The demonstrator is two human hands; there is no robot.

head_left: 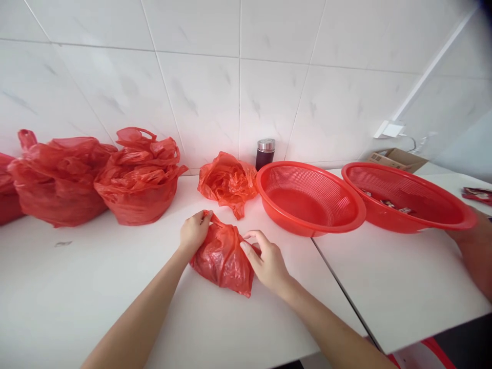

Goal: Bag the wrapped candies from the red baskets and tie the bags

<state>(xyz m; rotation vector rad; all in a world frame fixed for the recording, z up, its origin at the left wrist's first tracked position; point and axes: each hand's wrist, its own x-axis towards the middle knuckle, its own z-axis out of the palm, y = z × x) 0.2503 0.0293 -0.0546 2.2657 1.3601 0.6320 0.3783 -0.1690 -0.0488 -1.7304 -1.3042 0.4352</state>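
Observation:
A small red plastic bag [223,256] lies on the white counter [96,287] in front of me. My left hand [194,230] pinches the bag's top left handle, fingers closed on it. My right hand [267,259] grips the bag's right side, fingers curled into the plastic. A second crumpled red bag [227,182] sits just behind, near the wall.
Two large full red bags [140,179] [59,177] stand at the back left. A dark jar with a metal lid [265,152] is by the wall. Two red mesh baskets [309,197] [407,197] sit right. Another person's arm [474,251] rests at the far right. A cardboard box [397,159] lies behind.

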